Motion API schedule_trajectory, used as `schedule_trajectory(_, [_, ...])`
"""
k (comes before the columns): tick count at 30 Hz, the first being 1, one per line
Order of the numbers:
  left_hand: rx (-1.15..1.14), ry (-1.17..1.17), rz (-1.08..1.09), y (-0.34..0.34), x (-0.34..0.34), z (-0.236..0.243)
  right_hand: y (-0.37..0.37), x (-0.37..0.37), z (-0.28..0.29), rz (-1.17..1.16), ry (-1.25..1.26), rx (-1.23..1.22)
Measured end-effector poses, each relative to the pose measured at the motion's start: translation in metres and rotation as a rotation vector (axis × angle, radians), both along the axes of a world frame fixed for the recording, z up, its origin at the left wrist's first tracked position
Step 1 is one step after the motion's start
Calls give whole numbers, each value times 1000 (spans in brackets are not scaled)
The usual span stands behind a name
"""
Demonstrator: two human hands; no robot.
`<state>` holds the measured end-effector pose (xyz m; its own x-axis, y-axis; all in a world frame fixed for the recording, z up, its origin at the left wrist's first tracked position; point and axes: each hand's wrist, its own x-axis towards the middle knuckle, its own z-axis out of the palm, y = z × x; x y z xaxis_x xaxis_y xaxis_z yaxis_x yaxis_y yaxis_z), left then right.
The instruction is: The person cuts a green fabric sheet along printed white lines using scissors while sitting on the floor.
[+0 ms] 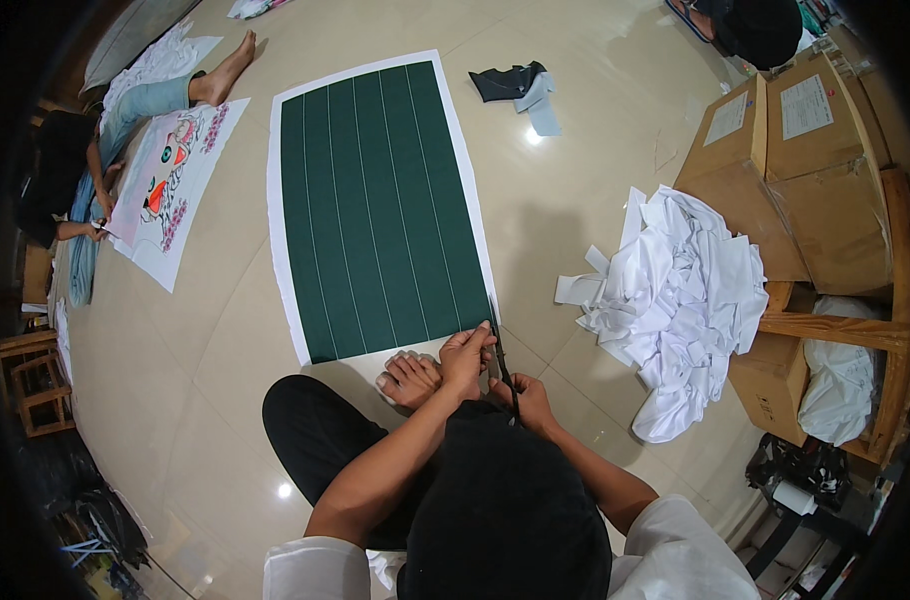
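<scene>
Down on the floor, left hand pinches the green cloth taut so the scissors, gripped by the right hand, cut clean.

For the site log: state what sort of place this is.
Likely a small fabric-cutting workshop: a green striped cloth panel spread on the tiled floor, a heap of white offcuts, stacked cardboard boxes, and scissors in the right hand.

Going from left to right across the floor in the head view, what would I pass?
A seated person's leg → colourful printed cloth → dark green striped cloth → pile of white fabric scraps → cardboard boxes. At the green cloth's near edge, the left hand holds it beside the right hand with scissors.
</scene>
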<state>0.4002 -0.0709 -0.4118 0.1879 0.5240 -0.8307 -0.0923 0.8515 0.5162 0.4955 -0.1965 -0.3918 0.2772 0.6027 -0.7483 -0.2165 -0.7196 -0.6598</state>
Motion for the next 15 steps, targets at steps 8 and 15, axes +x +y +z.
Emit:
schedule_trajectory(8, [7,-4,-5,0,0,-2,1,-1,6,-17,-13,16])
schedule_trajectory(15, [9,-1,-6,0,1,-3,1,-1,9,-18,-28,6])
